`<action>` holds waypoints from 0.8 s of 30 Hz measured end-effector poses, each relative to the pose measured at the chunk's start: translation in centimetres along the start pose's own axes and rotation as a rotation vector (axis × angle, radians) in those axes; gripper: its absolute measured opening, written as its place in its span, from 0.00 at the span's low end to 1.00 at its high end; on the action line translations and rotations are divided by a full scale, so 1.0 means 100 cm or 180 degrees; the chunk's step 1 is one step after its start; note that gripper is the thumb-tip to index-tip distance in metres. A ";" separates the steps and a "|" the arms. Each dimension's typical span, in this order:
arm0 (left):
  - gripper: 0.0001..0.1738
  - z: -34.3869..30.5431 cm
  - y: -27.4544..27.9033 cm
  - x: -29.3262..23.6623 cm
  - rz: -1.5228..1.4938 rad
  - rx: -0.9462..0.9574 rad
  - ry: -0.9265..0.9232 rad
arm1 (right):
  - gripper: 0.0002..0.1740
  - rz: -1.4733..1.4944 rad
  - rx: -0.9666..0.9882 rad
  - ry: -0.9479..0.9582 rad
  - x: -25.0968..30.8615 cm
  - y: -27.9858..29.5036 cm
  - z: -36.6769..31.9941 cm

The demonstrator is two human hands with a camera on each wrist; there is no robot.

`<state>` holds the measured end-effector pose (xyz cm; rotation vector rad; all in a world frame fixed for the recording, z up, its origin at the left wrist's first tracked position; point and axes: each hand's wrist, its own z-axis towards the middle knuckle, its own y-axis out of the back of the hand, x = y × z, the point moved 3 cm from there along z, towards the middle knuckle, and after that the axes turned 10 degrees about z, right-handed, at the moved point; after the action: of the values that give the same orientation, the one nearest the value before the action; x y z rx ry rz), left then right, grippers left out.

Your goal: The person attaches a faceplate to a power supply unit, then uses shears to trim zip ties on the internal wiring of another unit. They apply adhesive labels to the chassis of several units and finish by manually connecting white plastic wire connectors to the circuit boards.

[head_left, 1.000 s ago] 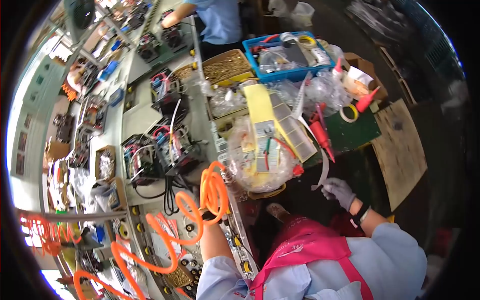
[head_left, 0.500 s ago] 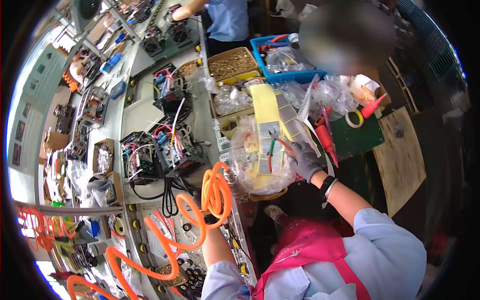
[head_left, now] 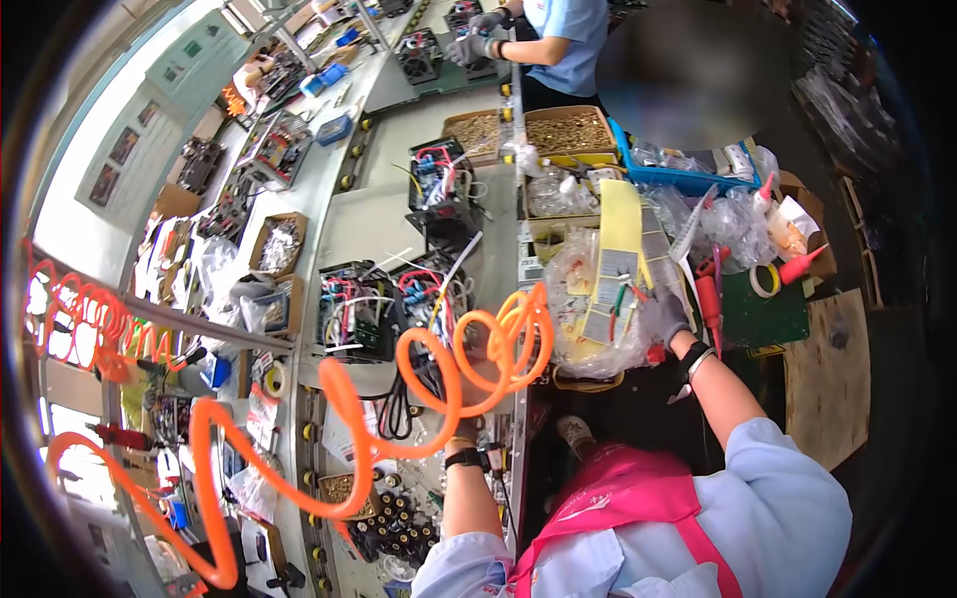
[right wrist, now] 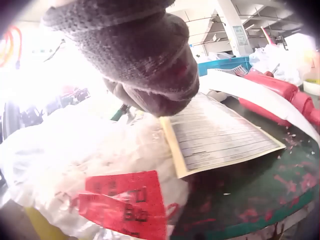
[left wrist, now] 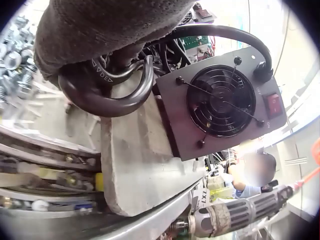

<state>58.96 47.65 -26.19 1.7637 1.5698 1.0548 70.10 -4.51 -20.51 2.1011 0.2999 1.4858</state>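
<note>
My left hand (left wrist: pixel 110 30), in a dark grey knit glove, curls over a thick black power cord (left wrist: pixel 115 102) in the left wrist view. The cord bends out below the fingers beside a dark metal box with a fan (left wrist: pixel 220 100) and a red switch. In the head view the orange coil partly hides this hand. My right hand (head_left: pixel 666 317), gloved in grey, reaches over sheets of labels (head_left: pixel 610 289) and a plastic bag. In the right wrist view its bent fingertips lie right at a label sheet (right wrist: pixel 225 135); their undersides are hidden. Pliers (head_left: pixel 620 299) with red and green handles lie left of it.
An orange coiled hose (head_left: pixel 349 478) stretches across the workbench. Units with exposed wiring (head_left: pixel 359 309) stand along the line. Right of the labels lie a red bottle (head_left: pixel 710 304) and a yellow tape roll (head_left: pixel 766 280). Another person (head_left: pixel 558 45) works at the far end.
My right hand has moved forward and left from beside the hanging white strip to over the label sheets. The head view has turned left, shifting the scene to the right.
</note>
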 end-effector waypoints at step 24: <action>0.18 -0.454 -0.273 0.094 -0.1874 -0.0607 0.1816 | 0.11 0.0040 0.1234 0.2912 0.203 0.013 -0.275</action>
<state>6.08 57.02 -22.10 0.8059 2.0568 1.3948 52.07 12.33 3.16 1.5154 0.9647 2.4747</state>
